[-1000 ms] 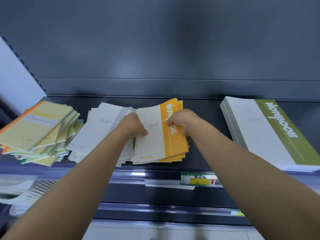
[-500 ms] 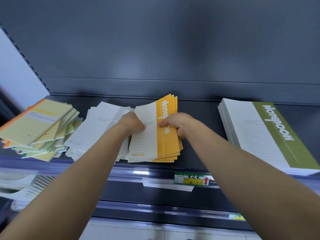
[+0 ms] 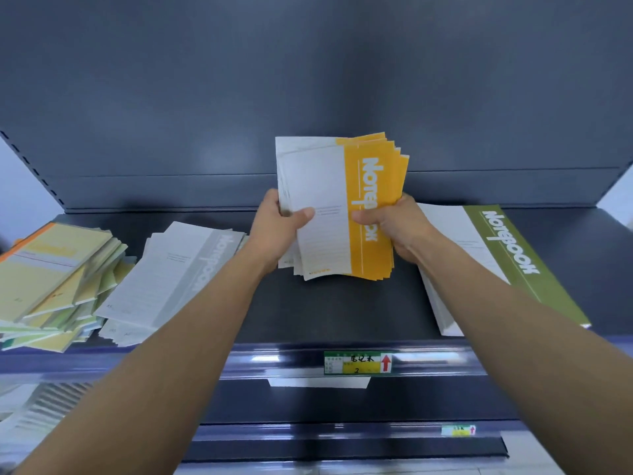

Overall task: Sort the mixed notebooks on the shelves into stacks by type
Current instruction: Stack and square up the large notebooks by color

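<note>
A bundle of several orange-and-white notebooks [image 3: 342, 186] stands upright above the middle of the shelf [image 3: 329, 303]. My left hand [image 3: 277, 228] grips its left edge, thumb across the white cover. My right hand [image 3: 397, 224] grips its right edge over the orange band. A stack of grey-and-white notebooks [image 3: 171, 272] lies to the left, loosely fanned. A neat stack of green-and-white notebooks [image 3: 507, 255] lies to the right, partly hidden behind my right forearm.
A messy pile of pale yellow and green notebooks [image 3: 51, 282] sits at the shelf's far left. A price label [image 3: 358, 363] hangs on the shelf's front rail. The dark back panel [image 3: 308, 97] rises behind. More white paper goods [image 3: 34, 413] lie on the shelf below, left.
Both hands lifted the orange notebooks off the shelf, stood them upright and shifted them right. The grey stack beneath and beside them is now uncovered.
</note>
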The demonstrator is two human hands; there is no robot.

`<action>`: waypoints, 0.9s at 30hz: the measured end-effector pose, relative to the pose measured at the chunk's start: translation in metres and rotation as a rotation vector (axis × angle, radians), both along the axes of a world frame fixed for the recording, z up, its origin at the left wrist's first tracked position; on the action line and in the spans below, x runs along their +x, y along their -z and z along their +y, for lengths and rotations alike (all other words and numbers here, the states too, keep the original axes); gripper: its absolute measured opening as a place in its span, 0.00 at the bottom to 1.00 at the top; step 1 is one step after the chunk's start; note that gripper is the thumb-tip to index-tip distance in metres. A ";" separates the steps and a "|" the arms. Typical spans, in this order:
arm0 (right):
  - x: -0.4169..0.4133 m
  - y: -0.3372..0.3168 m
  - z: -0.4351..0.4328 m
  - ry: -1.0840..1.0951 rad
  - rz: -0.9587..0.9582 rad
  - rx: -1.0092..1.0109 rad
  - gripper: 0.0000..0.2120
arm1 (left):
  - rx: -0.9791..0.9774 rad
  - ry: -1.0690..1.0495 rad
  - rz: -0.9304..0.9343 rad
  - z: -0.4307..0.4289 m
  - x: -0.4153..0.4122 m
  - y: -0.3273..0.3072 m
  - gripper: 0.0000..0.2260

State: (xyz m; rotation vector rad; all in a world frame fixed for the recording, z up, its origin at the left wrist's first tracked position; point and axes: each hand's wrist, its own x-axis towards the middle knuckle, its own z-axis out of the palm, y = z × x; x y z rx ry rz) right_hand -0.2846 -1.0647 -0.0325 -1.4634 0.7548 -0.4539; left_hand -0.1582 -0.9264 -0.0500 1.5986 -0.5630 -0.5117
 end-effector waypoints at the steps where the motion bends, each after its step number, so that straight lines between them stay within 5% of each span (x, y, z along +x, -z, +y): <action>1: -0.002 0.001 0.001 0.013 -0.028 -0.023 0.16 | -0.020 0.011 -0.040 -0.002 -0.005 -0.001 0.13; 5: -0.009 0.008 0.004 0.038 -0.103 -0.083 0.19 | -0.092 0.070 -0.114 -0.006 -0.017 0.004 0.17; 11: -0.014 0.000 0.015 0.026 -0.181 -0.161 0.38 | -0.134 0.118 -0.110 -0.004 -0.024 0.003 0.26; 16: -0.013 -0.013 0.015 0.091 -0.277 -0.183 0.22 | -0.131 0.115 -0.099 -0.007 -0.024 -0.001 0.29; 22: -0.016 -0.008 0.013 0.012 -0.145 -0.210 0.35 | -0.093 0.133 -0.090 -0.005 -0.026 0.005 0.25; 27: -0.016 -0.020 0.012 0.102 -0.267 -0.151 0.20 | -0.136 0.104 -0.091 -0.007 -0.029 0.005 0.26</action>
